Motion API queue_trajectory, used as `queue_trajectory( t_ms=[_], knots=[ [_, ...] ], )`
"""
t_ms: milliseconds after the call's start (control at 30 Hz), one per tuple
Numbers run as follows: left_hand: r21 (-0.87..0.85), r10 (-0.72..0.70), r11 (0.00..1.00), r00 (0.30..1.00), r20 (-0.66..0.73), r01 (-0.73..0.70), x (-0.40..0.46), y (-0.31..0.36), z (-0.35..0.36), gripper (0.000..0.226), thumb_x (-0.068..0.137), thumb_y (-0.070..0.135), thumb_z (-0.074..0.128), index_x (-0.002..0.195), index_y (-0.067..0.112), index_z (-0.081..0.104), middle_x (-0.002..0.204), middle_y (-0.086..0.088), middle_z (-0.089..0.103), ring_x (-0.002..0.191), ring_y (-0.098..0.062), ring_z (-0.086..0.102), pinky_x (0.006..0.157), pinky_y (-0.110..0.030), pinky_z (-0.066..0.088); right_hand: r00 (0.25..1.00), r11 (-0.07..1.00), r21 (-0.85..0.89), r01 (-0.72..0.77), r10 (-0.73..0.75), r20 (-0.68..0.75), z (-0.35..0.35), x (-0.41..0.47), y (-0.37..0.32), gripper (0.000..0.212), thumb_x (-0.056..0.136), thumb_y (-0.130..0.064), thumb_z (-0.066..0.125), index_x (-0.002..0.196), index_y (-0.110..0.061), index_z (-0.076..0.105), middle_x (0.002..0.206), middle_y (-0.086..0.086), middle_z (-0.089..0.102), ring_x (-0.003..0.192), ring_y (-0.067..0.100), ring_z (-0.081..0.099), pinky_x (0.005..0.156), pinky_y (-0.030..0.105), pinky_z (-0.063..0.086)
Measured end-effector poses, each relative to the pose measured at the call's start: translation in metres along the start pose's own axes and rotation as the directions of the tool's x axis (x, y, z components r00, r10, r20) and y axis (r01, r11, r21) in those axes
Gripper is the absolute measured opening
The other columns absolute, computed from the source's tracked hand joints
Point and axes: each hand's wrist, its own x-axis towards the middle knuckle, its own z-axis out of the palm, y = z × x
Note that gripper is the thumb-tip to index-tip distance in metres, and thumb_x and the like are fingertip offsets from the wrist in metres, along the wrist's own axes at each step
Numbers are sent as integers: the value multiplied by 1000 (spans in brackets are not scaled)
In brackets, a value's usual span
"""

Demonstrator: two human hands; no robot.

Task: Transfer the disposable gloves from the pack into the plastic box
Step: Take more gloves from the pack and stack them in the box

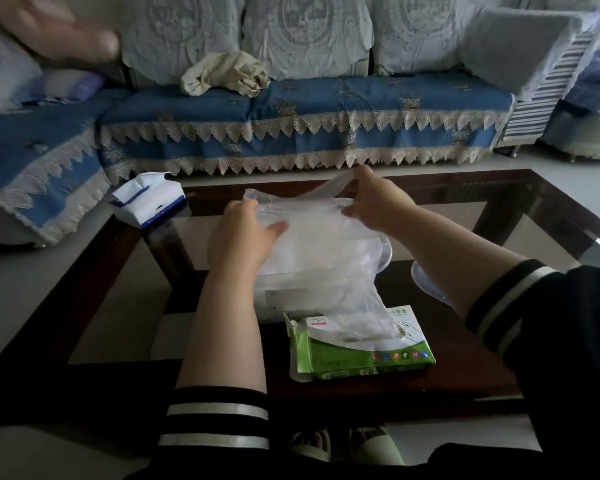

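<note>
A thin, translucent sheaf of disposable gloves [312, 237] is held spread above the plastic box [291, 299], which stands near the middle of the table [551, 216], just behind the pack [360, 351]. The far edge of the gloves is pinched by the right hand [378, 202] between thumb and fingers, while the left hand [243, 233] is laid on the left side of the sheaf with its fingers fairly straight, pressing rather than gripping, as far as can be told.

The step in hand is judged to be the lowering of the gloves into the box. It would be done well if the sheaf were kept flat and centred over the opening, the trailing end drawn fully clear of the pack, and the film pressed down evenly so that nothing is left draped over the rim.

The gloves are seen as cloudy, limp, crinkled film, with their near end trailing down to the torn top of the green-and-white pack at the near edge of the table. The box is largely hidden beneath them; it appears pale and translucent.
</note>
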Motion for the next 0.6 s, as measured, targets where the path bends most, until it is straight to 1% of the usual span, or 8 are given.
queue_trajectory(
  t_ms=[67,133,200,300,367,467,534,600],
  knots=[
    [197,5,980,997,82,-21,3,-5,8,73,86,50,65,146,16,39,150,-5,40,136,-31,34,106,-44,34,1000,976,-216,26,-28,-8,10,-3,-1,66,88,-30,67,138,-13,28,95,5,64,80,23,60,55,32,47],
    [328,-44,945,989,142,-5,5,-8,12,79,84,51,66,148,17,34,155,-2,30,139,-33,23,110,-48,27,996,930,-359,77,-87,-12,19,-6,-1,76,89,-36,63,145,-13,18,97,7,63,82,24,61,56,30,45],
    [394,-109,919,973,202,21,6,-8,13,80,84,50,68,147,16,35,161,1,11,144,-34,9,115,-52,16,988,865,-483,137,-153,7,26,-5,2,87,88,-45,62,149,-12,9,120,13,59,106,29,59,79,37,50],
    [459,-161,888,955,247,31,5,-5,13,71,85,47,68,144,16,42,163,0,-10,148,-35,-11,116,-58,2,984,808,-563,174,-162,73,30,-4,-1,105,82,-58,63,151,-11,1,144,15,41,132,33,39,107,42,36],
    [474,-179,879,952,249,41,5,-5,12,69,86,47,67,143,17,44,163,-1,-14,148,-35,-14,116,-59,2,990,864,-485,138,-122,64,24,-4,-2,110,77,-61,65,152,-11,1,149,15,33,137,34,30,112,45,29],
    [485,-190,873,953,236,53,4,-4,8,70,86,49,66,144,19,42,162,-1,-16,147,-35,-15,116,-59,0,998,986,-159,-47,51,21,5,-6,4,108,74,-58,68,152,-13,9,151,15,28,138,35,26,113,49,27],
    [492,-193,869,954,228,58,3,-4,4,70,87,50,65,145,19,41,162,-1,-16,147,-35,-16,116,-58,-2,986,982,115,-147,155,-64,-9,-12,16,96,76,-55,70,148,-12,22,143,13,40,131,32,38,110,49,34],
    [490,-190,870,956,224,58,3,-4,3,69,88,50,63,145,18,41,162,-2,-15,147,-35,-15,116,-58,-2,955,926,353,-134,216,-203,-23,-31,25,73,82,-48,68,139,-13,38,120,5,56,111,21,54,98,40,46]
  ],
)
